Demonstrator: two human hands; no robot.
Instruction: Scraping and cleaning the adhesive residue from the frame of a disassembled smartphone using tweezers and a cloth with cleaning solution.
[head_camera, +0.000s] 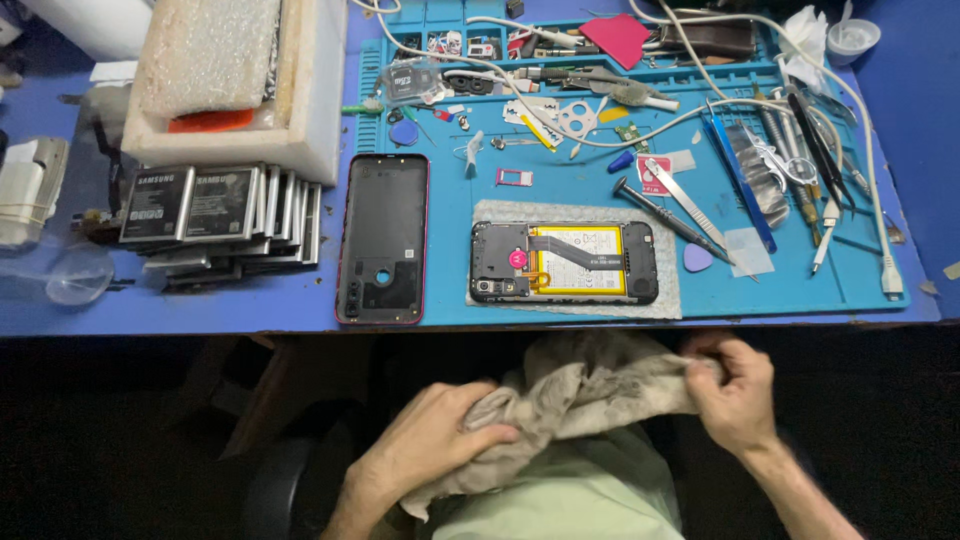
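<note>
Below the table edge, over my lap, both hands hold a dirty grey cloth (585, 385). My left hand (425, 440) is closed over its lower left part. My right hand (735, 385) pinches its upper right corner. On the blue work mat (580, 290) above lies an opened phone (563, 263) with its yellow-edged battery and black boards showing, resting on a pale pad. To its left lies the phone's dark back cover (384, 238) with a red rim, inner side up.
A stack of flat phone batteries (215, 215) sits at the left, under a white foam box (235, 85). Tweezers (690, 205), a screwdriver (660, 212), a blue pick (697, 258), white cables and small parts crowd the mat's back and right.
</note>
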